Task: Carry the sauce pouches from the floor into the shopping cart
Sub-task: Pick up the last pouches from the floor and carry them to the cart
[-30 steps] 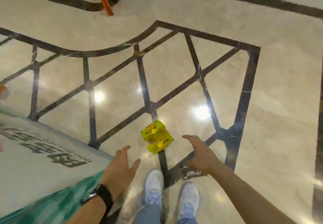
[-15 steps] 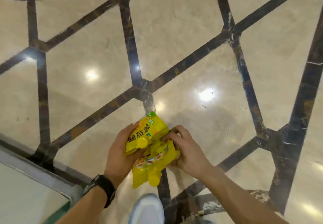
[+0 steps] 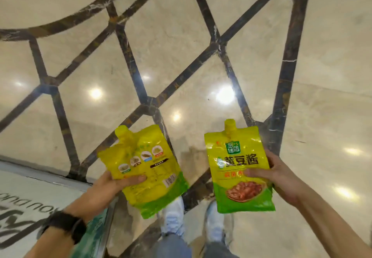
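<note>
Two yellow and green sauce pouches with spouts are held up above the floor. My left hand point(image 3: 112, 185) grips the left pouch point(image 3: 149, 169), which shows its back side with a barcode; a second spout behind it hints at another pouch, though I cannot tell for sure. My right hand point(image 3: 281, 177) grips the right pouch point(image 3: 239, 167), front side up with printed characters and a food picture. The shopping cart is out of view.
Glossy beige marble floor point(image 3: 181, 36) with dark inlaid lines stretches ahead. A low white panel with dark lettering and a green patch point(image 3: 30, 193) borders my left side. My two pale shoes point(image 3: 173, 217) stand below the pouches.
The pouches lay on the floor a second ago. Both hands closed on them together, then lifted and separated them, one side each.
</note>
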A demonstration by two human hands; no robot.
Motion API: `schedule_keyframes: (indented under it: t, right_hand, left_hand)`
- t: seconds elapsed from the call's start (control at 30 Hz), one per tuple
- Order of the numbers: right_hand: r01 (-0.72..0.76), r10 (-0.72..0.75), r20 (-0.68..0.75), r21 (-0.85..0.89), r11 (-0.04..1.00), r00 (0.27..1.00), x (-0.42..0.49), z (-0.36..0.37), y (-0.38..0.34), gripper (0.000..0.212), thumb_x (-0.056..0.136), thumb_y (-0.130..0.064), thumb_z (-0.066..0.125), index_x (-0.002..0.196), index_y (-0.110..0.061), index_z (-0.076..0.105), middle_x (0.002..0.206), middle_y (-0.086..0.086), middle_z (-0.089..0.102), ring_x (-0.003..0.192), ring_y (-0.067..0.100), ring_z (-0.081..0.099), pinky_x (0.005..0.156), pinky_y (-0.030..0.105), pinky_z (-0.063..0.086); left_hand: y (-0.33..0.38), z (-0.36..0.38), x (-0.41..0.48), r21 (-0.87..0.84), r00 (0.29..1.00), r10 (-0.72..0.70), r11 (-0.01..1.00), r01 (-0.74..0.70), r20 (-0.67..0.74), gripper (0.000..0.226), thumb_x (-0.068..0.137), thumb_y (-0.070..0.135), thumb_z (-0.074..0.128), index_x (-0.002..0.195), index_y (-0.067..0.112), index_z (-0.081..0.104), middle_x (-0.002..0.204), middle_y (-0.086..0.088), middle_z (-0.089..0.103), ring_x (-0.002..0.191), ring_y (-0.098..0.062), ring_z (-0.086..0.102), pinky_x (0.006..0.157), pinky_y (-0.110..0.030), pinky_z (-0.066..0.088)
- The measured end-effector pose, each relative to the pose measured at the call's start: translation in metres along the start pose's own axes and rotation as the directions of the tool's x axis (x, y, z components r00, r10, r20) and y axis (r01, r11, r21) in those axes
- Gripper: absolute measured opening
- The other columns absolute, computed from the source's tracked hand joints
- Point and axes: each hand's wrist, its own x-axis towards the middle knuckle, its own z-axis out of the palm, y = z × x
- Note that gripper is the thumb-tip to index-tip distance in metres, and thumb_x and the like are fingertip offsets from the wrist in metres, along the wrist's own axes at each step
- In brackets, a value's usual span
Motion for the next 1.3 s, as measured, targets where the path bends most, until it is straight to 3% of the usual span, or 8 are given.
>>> schedule_keyframes:
  t: [0.07,0.2,0.47,0.57,0.77,0.93,1.17,1.3]
  right_hand:
    - [-0.113,0.109,0.042,0.099,0.989,0.993,-0.051,-0.006,-0.020,0.099,0.031,-0.031,0.099,0.119,-0.008,0.062,0.111,0.018,0.073,0.098,0.037,0.070,0.080,0.041,0.060]
    - [-0.196,0.180,0.078,0.325,0.925,0.980,-0.158,0.000,-0.058,0.095,0.028,-0.025,0.099,0.115,-0.006,0.067,0.114,0.023,0.070,0.098,0.038,0.070,0.082,0.043,0.059]
    - [0.102,-0.052,-0.108,0.532,0.840,0.993,-0.384,0.036,-0.119,0.099,0.030,-0.026,0.100,0.119,-0.007,0.061,0.109,0.016,0.073,0.093,0.027,0.073,0.072,0.034,0.059]
    - [0.188,-0.078,-0.225,0.525,0.830,0.971,-0.451,0.057,-0.128,0.103,0.031,-0.029,0.099,0.123,-0.005,0.060,0.110,0.017,0.073,0.094,0.029,0.072,0.073,0.037,0.059]
    - [0.339,-0.027,-0.425,0.682,0.648,0.905,-0.566,0.101,-0.103,0.111,0.022,-0.018,0.099,0.124,-0.002,0.059,0.111,0.024,0.070,0.088,0.036,0.072,0.071,0.049,0.060]
    - [0.461,-0.071,-0.520,0.675,0.576,0.851,-0.624,0.142,-0.079,0.109,0.025,-0.015,0.100,0.125,-0.002,0.057,0.113,0.026,0.069,0.091,0.039,0.071,0.071,0.051,0.059]
    - [0.748,-0.036,-0.785,0.573,0.335,0.618,-0.720,0.184,0.022,0.100,0.039,-0.010,0.097,0.130,-0.004,0.055,0.124,0.028,0.063,0.112,0.050,0.061,0.098,0.069,0.041]
    - [0.873,0.072,-0.899,0.437,0.217,0.432,-0.786,0.219,0.105,0.100,0.036,-0.015,0.098,0.127,-0.007,0.057,0.122,0.026,0.065,0.111,0.049,0.061,0.098,0.068,0.042]
  left_hand:
    - [0.022,0.031,-0.039,-0.062,0.990,-0.079,0.994,0.086,0.119,0.103,0.030,0.031,0.102,0.124,0.015,0.063,0.119,-0.012,0.073,0.106,-0.031,0.071,0.087,-0.046,0.059]
    - [0.075,0.103,-0.122,-0.135,0.955,-0.116,0.978,0.158,0.274,0.099,0.018,0.030,0.102,0.110,0.010,0.072,0.110,-0.016,0.075,0.092,-0.028,0.075,0.067,-0.034,0.062]
    - [0.177,0.187,-0.303,0.045,0.909,0.167,0.979,-0.198,0.381,0.091,0.033,0.043,0.100,0.117,0.019,0.071,0.119,-0.007,0.073,0.108,-0.024,0.070,0.094,-0.039,0.057]
    - [0.201,0.192,-0.352,0.117,0.873,0.217,0.948,-0.295,0.436,0.095,0.034,0.037,0.098,0.120,0.017,0.065,0.114,-0.001,0.075,0.104,-0.018,0.072,0.088,-0.032,0.058]
    - [0.236,0.184,-0.425,0.212,0.733,0.073,0.934,-0.289,0.677,0.085,0.017,0.041,0.100,0.098,0.023,0.078,0.104,-0.003,0.078,0.088,-0.017,0.075,0.069,-0.026,0.060]
    - [0.242,0.207,-0.479,0.383,0.606,-0.095,0.848,-0.366,0.790,0.099,0.029,0.033,0.099,0.120,0.013,0.065,0.109,-0.007,0.077,0.093,-0.022,0.075,0.073,-0.028,0.060]
    - [0.189,0.290,-0.566,0.501,0.394,-0.328,0.697,-0.513,0.859,0.102,0.032,0.044,0.100,0.123,0.015,0.064,0.118,-0.011,0.073,0.102,-0.029,0.073,0.075,-0.032,0.061]
    - [0.107,0.348,-0.626,0.541,0.308,-0.456,0.576,-0.613,0.835,0.102,0.036,0.042,0.100,0.127,0.015,0.063,0.121,-0.013,0.071,0.108,-0.034,0.070,0.087,-0.041,0.060]
